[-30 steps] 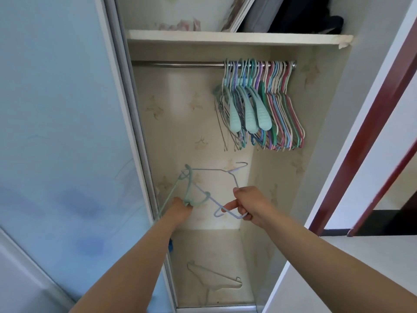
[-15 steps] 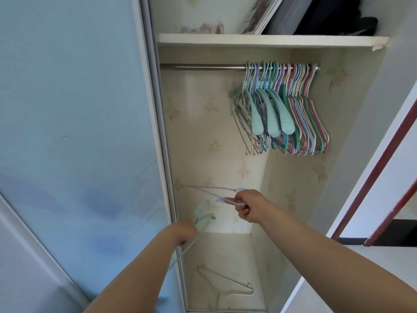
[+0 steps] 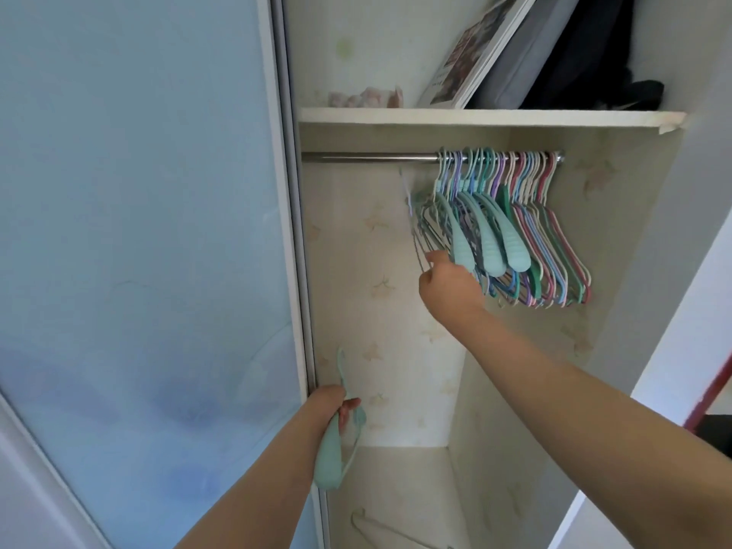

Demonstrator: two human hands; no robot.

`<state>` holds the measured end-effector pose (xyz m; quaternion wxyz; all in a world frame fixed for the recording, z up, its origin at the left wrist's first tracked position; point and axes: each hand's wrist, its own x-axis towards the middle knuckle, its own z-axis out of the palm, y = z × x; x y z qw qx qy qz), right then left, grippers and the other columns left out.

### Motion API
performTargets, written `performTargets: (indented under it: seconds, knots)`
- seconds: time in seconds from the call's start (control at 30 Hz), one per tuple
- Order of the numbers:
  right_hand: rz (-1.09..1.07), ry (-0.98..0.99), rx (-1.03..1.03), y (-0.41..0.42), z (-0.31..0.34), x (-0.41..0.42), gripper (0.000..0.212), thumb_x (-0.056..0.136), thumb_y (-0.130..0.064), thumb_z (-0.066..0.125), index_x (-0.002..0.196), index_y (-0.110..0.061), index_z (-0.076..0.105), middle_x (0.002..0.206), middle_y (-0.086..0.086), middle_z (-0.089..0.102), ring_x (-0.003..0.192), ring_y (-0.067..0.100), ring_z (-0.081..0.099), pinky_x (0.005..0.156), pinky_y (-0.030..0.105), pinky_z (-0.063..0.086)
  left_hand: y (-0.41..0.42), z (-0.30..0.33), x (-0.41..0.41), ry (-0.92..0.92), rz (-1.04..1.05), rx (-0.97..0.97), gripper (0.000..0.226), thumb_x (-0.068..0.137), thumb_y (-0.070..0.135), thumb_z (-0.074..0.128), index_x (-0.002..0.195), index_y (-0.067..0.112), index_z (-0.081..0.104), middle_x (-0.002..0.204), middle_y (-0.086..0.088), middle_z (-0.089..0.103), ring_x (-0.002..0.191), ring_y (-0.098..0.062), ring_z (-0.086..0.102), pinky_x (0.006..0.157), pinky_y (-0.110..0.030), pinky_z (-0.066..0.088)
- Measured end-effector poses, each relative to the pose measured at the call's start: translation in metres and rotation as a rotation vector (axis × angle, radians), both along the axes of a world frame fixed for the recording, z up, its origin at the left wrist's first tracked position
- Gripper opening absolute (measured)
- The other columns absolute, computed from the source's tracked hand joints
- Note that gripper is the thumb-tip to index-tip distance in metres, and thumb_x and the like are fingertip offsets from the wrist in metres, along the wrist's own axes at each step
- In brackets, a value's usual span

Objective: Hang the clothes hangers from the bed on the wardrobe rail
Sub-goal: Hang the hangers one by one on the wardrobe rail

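A metal wardrobe rail [image 3: 368, 157] runs under the shelf, bare on its left half. Several coloured hangers [image 3: 527, 231] hang bunched at its right end. My right hand [image 3: 449, 285] is raised beside the left of that bunch, closed on a thin pale wire hanger [image 3: 416, 215] that is blurred, its top just under the rail. My left hand [image 3: 330, 410] stays low by the sliding door's edge, gripping a mint green plastic hanger [image 3: 330, 455] that points downward.
A pale blue sliding door [image 3: 138, 251] fills the left. The shelf [image 3: 475, 116] above the rail carries a framed picture, a grey case and dark fabric. One more hanger [image 3: 380, 530] lies on the wardrobe floor. A dark red door frame [image 3: 709, 394] is at right.
My right hand has risen from waist height up to the hanging bunch, carrying the wire hanger. The left hand dropped slightly, its green hanger now hanging downward. The view tilted upward.
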<state>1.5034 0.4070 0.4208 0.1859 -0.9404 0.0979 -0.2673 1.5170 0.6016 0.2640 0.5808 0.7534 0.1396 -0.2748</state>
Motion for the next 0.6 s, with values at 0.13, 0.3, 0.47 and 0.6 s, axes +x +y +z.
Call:
performTargets:
  seconds: [0.13, 0.3, 0.47, 0.6]
  knots:
    - [0.012, -0.11, 0.077, -0.008, 0.039, 0.028, 0.041, 0.094, -0.008, 0.039, 0.134, -0.007, 0.044, 0.094, 0.022, 0.067, 0.085, 0.038, 0.064, 0.069, 0.041, 0.052, -0.008, 0.034, 0.017, 0.024, 0.04, -0.157, 0.035, 0.102, 0.019, 0.034, 0.074, 0.01, 0.052, 0.039, 0.003, 0.049, 0.02, -0.007, 0.037, 0.029, -0.008, 0.024]
    - [-0.026, 0.032, 0.051, -0.012, 0.057, 0.053, 0.04, 0.09, -0.004, 0.041, 0.129, -0.004, 0.048, 0.106, 0.021, 0.064, 0.097, 0.036, 0.061, 0.07, 0.033, 0.044, -0.021, 0.051, 0.043, -0.052, 0.052, -0.189, 0.036, 0.101, 0.012, 0.046, 0.066, 0.005, 0.054, 0.052, -0.003, 0.049, 0.022, -0.008, 0.036, 0.031, -0.012, 0.025]
    - [-0.117, 0.139, -0.066, -0.011, 0.037, 0.043, 0.034, 0.085, 0.002, 0.044, 0.118, -0.002, 0.049, 0.105, 0.021, 0.064, 0.095, 0.035, 0.062, 0.068, 0.032, 0.043, -0.024, 0.074, 0.042, -0.257, 0.165, -0.197, 0.035, 0.097, 0.009, 0.028, 0.127, 0.015, 0.043, 0.094, 0.004, 0.064, 0.044, -0.014, 0.037, 0.039, -0.015, 0.031]
    - [-0.162, 0.157, -0.186, -0.012, 0.016, 0.036, 0.055, 0.087, -0.001, 0.042, 0.141, -0.01, 0.035, 0.111, 0.019, 0.064, 0.1, 0.036, 0.062, 0.072, 0.036, 0.046, -0.037, 0.109, 0.04, -0.441, 0.155, -0.296, 0.04, 0.095, 0.006, 0.036, 0.134, 0.01, 0.043, 0.108, -0.006, 0.065, 0.041, -0.011, 0.038, 0.038, -0.016, 0.031]
